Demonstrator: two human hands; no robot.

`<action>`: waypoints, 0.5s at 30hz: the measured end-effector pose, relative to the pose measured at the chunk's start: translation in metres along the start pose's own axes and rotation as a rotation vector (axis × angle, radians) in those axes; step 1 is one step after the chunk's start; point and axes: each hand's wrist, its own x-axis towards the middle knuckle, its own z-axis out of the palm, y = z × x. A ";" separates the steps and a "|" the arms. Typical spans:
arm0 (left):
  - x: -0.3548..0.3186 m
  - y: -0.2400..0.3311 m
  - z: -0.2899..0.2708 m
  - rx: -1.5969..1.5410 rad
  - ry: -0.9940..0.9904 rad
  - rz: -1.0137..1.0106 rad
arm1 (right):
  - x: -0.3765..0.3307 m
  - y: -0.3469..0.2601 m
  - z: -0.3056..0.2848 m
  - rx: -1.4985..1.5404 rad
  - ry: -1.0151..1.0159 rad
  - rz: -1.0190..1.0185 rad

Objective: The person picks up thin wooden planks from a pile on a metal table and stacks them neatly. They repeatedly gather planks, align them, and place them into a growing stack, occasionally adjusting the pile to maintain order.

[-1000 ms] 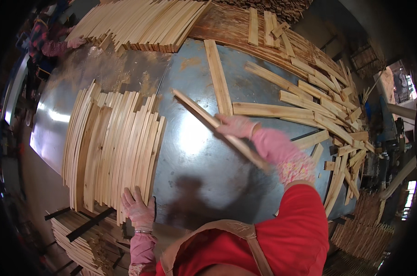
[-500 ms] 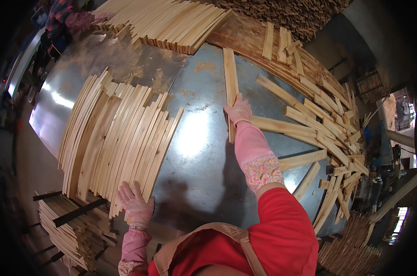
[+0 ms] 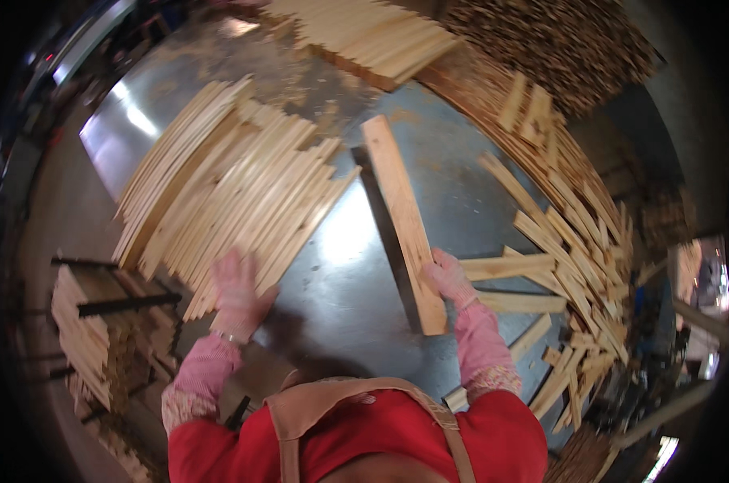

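My gloved right hand [image 3: 450, 278] grips a wooden board [image 3: 402, 213] near its lower end, fingers closed on its right edge. The board is tilted up off the metal tabletop [image 3: 340, 314], with its shadow to the left. My gloved left hand [image 3: 239, 294] has its fingers stretched out over the near ends of a row of wooden strips [image 3: 227, 193], laid side by side at the left; it is somewhat blurred. Whether it presses on the strips I cannot tell. More loose boards [image 3: 569, 249] lie in a jumble to the right of my right hand.
A second row of strips [image 3: 364, 32] lies at the far side. Behind it is a big pile of wood pieces [image 3: 549, 48]. Stacked strips [image 3: 82, 338] stand on a rack with dark bars [image 3: 131, 304] at the lower left, below table height. Sawdust is scattered on the far tabletop.
My right hand has drawn the board nearer and lifted it off the tabletop. My left hand still hovers at the near ends of the row. The whole view has shifted.
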 end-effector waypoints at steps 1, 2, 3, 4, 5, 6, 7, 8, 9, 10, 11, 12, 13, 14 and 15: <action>0.021 0.002 -0.004 0.032 0.182 0.219 | -0.002 -0.024 0.006 -0.105 -0.099 -0.117; 0.045 0.021 -0.036 0.103 0.199 0.365 | -0.003 -0.044 0.012 -0.206 -0.190 -0.229; 0.068 0.043 -0.073 0.168 0.214 0.515 | -0.007 -0.070 0.014 -0.309 -0.275 -0.340; 0.090 0.054 -0.090 0.227 -0.009 0.527 | -0.011 -0.111 0.019 -0.439 -0.332 -0.484; 0.111 0.067 -0.101 0.279 -0.232 0.540 | -0.002 -0.135 0.025 -0.576 -0.298 -0.526; 0.122 0.071 -0.108 0.328 -0.453 0.542 | 0.009 -0.157 0.029 -0.717 -0.263 -0.571; 0.123 0.056 -0.101 0.271 -0.364 0.406 | 0.015 -0.168 0.030 -0.857 -0.224 -0.614; 0.124 0.025 -0.084 0.219 -0.270 0.279 | 0.015 -0.166 0.030 -0.730 -0.007 -0.703; 0.128 -0.006 -0.072 0.163 -0.173 0.171 | 0.016 -0.154 0.029 -0.599 0.223 -0.772; 0.131 -0.029 -0.066 0.090 -0.148 -0.011 | 0.018 -0.135 0.029 -0.465 0.450 -0.820; 0.130 -0.054 -0.059 0.013 -0.128 -0.191 | 0.015 -0.110 0.030 -0.444 0.420 -0.718; 0.125 -0.086 -0.046 -0.138 -0.132 -0.314 | 0.007 -0.080 0.035 -0.420 0.388 -0.607; 0.116 -0.121 -0.033 -0.286 -0.143 -0.444 | -0.006 -0.050 0.040 -0.391 0.351 -0.496; 0.104 -0.156 -0.016 -0.269 -0.127 -0.423 | -0.023 -0.022 0.043 -0.406 0.303 -0.425; 0.098 -0.184 -0.005 -0.253 -0.100 -0.411 | -0.046 -0.003 0.046 -0.396 0.281 -0.300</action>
